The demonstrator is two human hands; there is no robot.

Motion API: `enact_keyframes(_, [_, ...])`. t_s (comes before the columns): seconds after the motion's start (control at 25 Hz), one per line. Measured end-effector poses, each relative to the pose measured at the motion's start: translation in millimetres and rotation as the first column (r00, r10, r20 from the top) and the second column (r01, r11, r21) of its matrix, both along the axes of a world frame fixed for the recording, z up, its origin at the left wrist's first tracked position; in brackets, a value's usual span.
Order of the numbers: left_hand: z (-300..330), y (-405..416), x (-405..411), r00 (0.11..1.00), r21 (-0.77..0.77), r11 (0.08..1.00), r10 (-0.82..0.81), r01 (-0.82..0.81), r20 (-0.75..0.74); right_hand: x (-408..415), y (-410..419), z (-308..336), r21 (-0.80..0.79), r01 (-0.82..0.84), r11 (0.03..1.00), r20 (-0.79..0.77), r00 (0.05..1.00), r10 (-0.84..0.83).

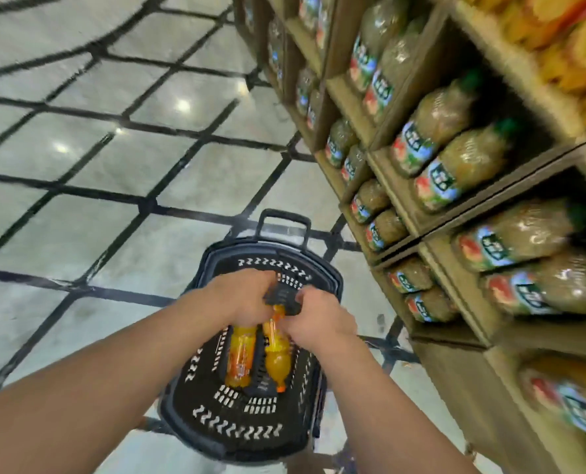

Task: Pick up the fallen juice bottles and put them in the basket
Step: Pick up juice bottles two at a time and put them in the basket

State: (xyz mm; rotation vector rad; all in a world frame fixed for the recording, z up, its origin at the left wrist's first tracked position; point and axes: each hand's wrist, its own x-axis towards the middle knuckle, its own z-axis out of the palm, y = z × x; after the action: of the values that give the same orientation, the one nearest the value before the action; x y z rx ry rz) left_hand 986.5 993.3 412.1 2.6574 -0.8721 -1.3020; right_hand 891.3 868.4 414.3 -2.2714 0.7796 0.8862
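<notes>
My left grip (247,299) and right grip (315,319) meet above the middle of the basket (213,422), both with fingers curled round a dark ridged bar that I take to be the basket's folding handle (281,297); motion blur keeps me from telling exactly how each finger lies. Just beneath the left grip one orange juice bottle (239,357) lies flat on the basket floor, and beside it, under the right grip, a second bottle (277,354) lies with its neck up near my knuckles. I judge these bottles light to middling, full of liquid, so the weight will slosh; the plastic is smooth and slippery at the label, firmer at the shoulder and neck, which is where I would take hold. Beyond the grips, a second looped handle (283,222) stands at the basket's far end on the tiled floor (79,186). To the right of the grips, shelves (397,206) carry rows of brownish bottles (455,169).
</notes>
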Motion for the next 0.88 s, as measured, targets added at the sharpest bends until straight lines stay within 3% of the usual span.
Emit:
enact_keyframes(0.28, [229.3,-89.4,-59.1,0.917,-0.098,0.924,-0.345,0.369,0.198,-108.6,-74.6,246.2,-0.152,0.291,0.945,0.185,0.947,-0.262])
enact_keyframes(0.48, [356.6,-141.4,-173.3,0.807,-0.218,0.784,-0.524,0.582,0.272,-249.4,-78.6,388.7,-0.287,0.569,0.771,0.308,0.817,-0.488])
enact_keyframes(0.68, [437.4,-183.0,-290.6,0.636,-0.273,0.575,-0.697,0.771,0.330,-382.5,-65.3,459.9,-0.286,0.745,0.602,0.322,0.667,-0.672])
enact_keyframes(0.88, [476.9,-216.7,-414.3,0.512,-0.279,0.433,-0.776,0.857,0.368,-531.4,-52.4,495.5,-0.249,0.889,0.385,0.376,0.455,-0.807])
